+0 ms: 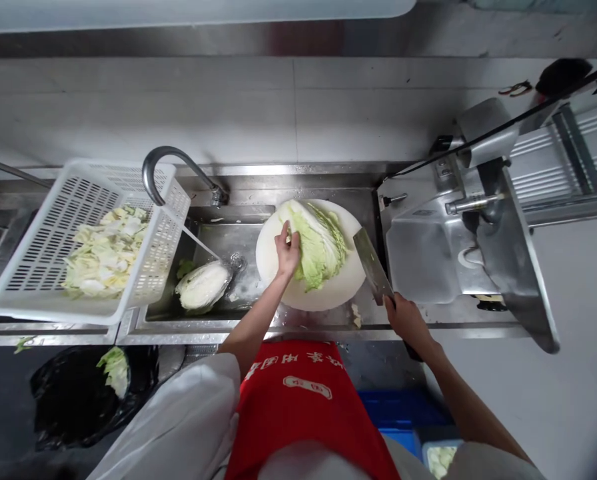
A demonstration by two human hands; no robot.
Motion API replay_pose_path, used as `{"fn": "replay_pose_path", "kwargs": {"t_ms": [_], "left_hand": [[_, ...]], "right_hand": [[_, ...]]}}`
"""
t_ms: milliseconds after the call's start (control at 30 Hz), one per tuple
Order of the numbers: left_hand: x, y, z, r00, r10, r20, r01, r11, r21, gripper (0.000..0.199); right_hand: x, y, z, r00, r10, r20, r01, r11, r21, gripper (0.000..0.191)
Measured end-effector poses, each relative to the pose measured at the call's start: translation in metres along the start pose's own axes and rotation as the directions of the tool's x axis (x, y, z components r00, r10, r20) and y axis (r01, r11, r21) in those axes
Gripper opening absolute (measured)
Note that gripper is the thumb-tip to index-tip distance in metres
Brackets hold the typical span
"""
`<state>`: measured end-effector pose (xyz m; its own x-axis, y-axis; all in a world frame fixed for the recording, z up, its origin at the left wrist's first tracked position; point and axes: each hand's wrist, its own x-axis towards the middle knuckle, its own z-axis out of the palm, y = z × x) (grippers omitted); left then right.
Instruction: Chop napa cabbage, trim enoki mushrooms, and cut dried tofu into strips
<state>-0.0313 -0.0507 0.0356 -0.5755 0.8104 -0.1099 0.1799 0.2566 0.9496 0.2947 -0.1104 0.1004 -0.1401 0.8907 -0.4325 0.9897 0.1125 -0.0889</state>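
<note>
A pale green napa cabbage piece [316, 243] lies on a round white cutting board [273, 283]. At its left side is my left hand [287, 250], fingers apart and bent, close against the leaves; whether it presses on them is hard to see. My right hand [403, 317] is closed around the handle of a cleaver [373, 263]. The broad blade tilts up and left over the board's right edge, apart from the cabbage. Another napa cabbage [204, 285] sits in the sink [248, 250], with running water falling beside it.
Left of the curved faucet [163, 157], a white perforated basket [23, 273] holds chopped cabbage [106, 253]. A black bag-lined bin [73, 393] stands below. To the right is a metal slicer [513, 247] with a large disc. Cabbage scraps [356, 315] lie near the counter's front edge.
</note>
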Motion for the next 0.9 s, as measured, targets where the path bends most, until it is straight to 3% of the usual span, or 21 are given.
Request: {"fn": "replay_pose_path", "kwargs": {"t_ms": [100, 167, 267, 467, 600, 767, 900], "left_hand": [[-0.012, 0.012, 0.027, 0.993, 0.106, -0.057, -0.098, 0.988, 0.117, 0.069], [-0.015, 0.017, 0.045, 0.989, 0.094, -0.118, -0.072, 0.982, 0.175, 0.073], [-0.014, 0.020, 0.063, 0.988, 0.055, -0.145, -0.037, 0.992, 0.125, 0.077], [-0.002, 0.011, 0.057, 0.986, 0.166, -0.001, -0.165, 0.979, -0.117, 0.068], [0.006, 0.007, 0.052, 0.974, 0.226, -0.011, -0.226, 0.972, -0.057, 0.069], [0.012, 0.002, 0.058, 0.964, 0.257, -0.073, -0.256, 0.966, 0.024, 0.067], [0.020, -0.005, 0.070, 0.959, 0.277, -0.051, -0.277, 0.961, 0.006, 0.067]], "right_hand": [[0.021, -0.001, -0.012, 0.999, -0.026, -0.024, 0.025, 0.999, -0.038, 0.031], [0.027, 0.000, -0.022, 0.998, -0.035, -0.053, 0.032, 0.998, -0.059, 0.031], [0.031, -0.004, -0.042, 0.992, -0.040, -0.118, 0.030, 0.996, -0.084, 0.031], [0.037, -0.046, -0.094, 0.964, -0.207, -0.166, 0.180, 0.970, -0.167, 0.036], [0.051, -0.083, -0.121, 0.944, -0.304, -0.128, 0.273, 0.938, -0.215, 0.034], [0.067, -0.103, -0.132, 0.927, -0.375, -0.023, 0.356, 0.896, -0.266, 0.034], [0.077, -0.109, -0.135, 0.948, -0.318, 0.029, 0.312, 0.902, -0.299, 0.035]]}}
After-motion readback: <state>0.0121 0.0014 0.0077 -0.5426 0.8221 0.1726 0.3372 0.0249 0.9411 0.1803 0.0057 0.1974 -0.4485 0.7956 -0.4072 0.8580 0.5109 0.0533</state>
